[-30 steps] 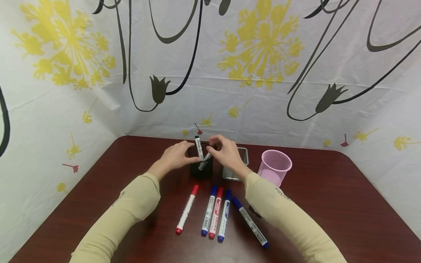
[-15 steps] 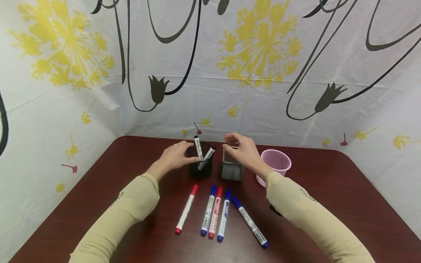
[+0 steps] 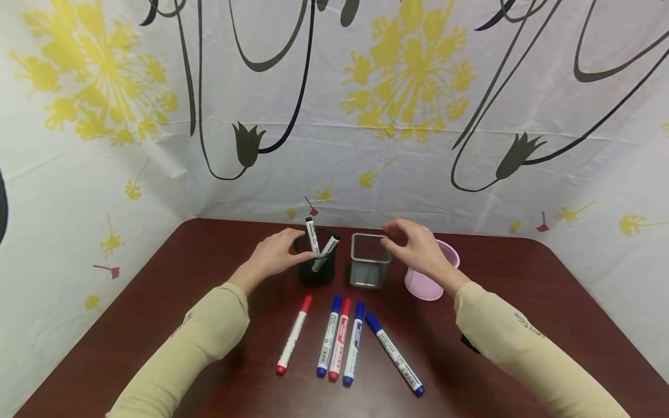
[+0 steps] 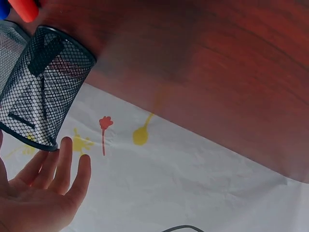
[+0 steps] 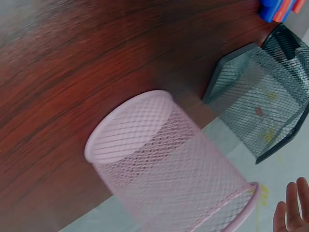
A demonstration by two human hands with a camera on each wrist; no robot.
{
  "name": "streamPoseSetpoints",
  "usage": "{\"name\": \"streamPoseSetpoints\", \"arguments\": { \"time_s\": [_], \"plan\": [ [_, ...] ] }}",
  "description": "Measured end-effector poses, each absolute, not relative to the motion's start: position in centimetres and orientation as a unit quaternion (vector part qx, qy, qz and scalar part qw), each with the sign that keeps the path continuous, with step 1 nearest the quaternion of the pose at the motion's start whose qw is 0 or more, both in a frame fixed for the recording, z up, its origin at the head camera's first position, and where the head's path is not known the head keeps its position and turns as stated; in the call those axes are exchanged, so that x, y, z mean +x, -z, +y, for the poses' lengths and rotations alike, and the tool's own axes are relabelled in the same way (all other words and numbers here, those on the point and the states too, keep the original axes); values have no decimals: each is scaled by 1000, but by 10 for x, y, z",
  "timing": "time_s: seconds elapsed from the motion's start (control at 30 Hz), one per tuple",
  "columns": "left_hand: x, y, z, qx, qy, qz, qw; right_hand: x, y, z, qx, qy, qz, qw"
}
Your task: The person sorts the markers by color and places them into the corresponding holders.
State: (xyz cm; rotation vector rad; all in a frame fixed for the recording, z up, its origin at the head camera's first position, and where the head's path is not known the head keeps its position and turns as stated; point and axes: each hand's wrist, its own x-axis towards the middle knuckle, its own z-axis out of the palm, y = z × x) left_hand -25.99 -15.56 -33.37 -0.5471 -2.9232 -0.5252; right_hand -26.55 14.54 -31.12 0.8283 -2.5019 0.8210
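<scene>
While five loose markers lie in the lower centre of the frame, capped, on the dark wood table [image 3: 554,307], neither hand is near them. From left: red marker [image 3: 294,338], blue marker [image 3: 328,339], second red marker [image 3: 340,341], second blue marker [image 3: 353,347] and, slanting off to the right, third blue marker [image 3: 395,355].

Further up, mid-frame: left hand [image 3: 272,256] is at the left side of the black mesh cup [image 3: 316,275], thumb and fingers spread wide at its rim; can't tell how firm the contact is. Two black-capped markers [image 3: 313,237] lean apart inside that cup. Right hand [image 3: 418,249] holds nothing, thumb and fingers loosely curved with a wide gap, fingertips just by the right rim of the grey mesh holder [image 3: 368,274]; can't confirm touch. Pink mesh cup [image 3: 424,287] stands right of it, partly behind that hand. No markers visible in grey or pink

Beyond the table edge, flower-print sheet [image 3: 313,168] fills the upper frame

My read: step in hand is loading the cups, probably by cap colour, with black in and red/blue pending. Next move calls for right hand back down to lower centre, pinching one loose marker, left steadying whichever cup receives it
</scene>
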Motion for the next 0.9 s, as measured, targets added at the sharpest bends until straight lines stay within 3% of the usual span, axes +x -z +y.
{"name": "streamPoseSetpoints", "arguments": {
  "time_s": [0.23,0.53,0.63,0.73,0.9],
  "plan": [
    [-253,343,-160,-189,212,-953,104,-264,315,152,300,-273,-895,183],
    [-239,340,-160,-261,180,-904,288,-268,316,153,308,-259,-900,167],
    [-230,337,-158,-315,154,-879,324,-270,317,153,312,-253,-901,163],
    [-221,336,-155,-382,126,-858,319,-272,318,154,315,-251,-902,155],
    [-202,339,-145,-479,58,-833,270,-274,319,154,316,-250,-905,139]
  ]
}}
